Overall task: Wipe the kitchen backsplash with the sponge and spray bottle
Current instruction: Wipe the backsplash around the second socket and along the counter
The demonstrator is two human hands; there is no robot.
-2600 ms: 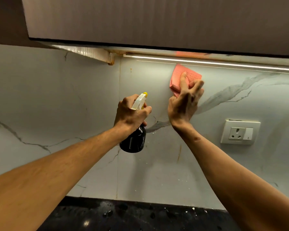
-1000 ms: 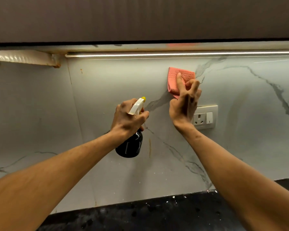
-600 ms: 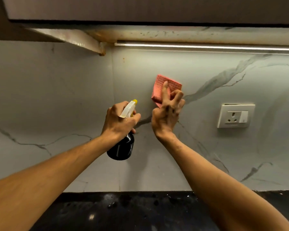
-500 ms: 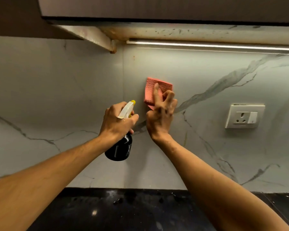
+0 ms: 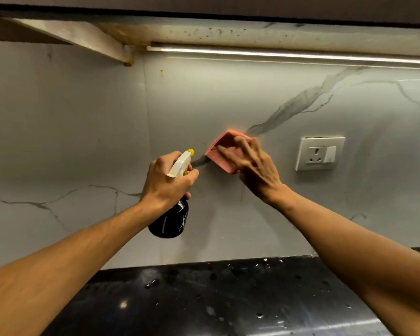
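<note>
Right hand [image 5: 254,166] flat on the pink sponge [image 5: 224,151], fingers spread across it, pressing it against the marble backsplash [image 5: 204,98], right on a grey vein. The sponge sits cocked, its long axis running from upper left down to lower right, one corner aimed up. Just left of it, the left hand [image 5: 166,183] is wrapped around the neck of the spray bottle [image 5: 171,219]: black round body hanging low, cream trigger head tilted up and to the right, yellow nozzle tip [image 5: 190,150] pointing at the wall just beside the sponge's left edge. White marks on the bottle, too small to read. To the right, well apart from the sponge, a white wall socket with switch [image 5: 320,153]. A light strip [image 5: 289,54] glows under the upper cabinet. Nearest us, the black speckled counter [image 5: 216,299], dotted with wet spots.
</note>
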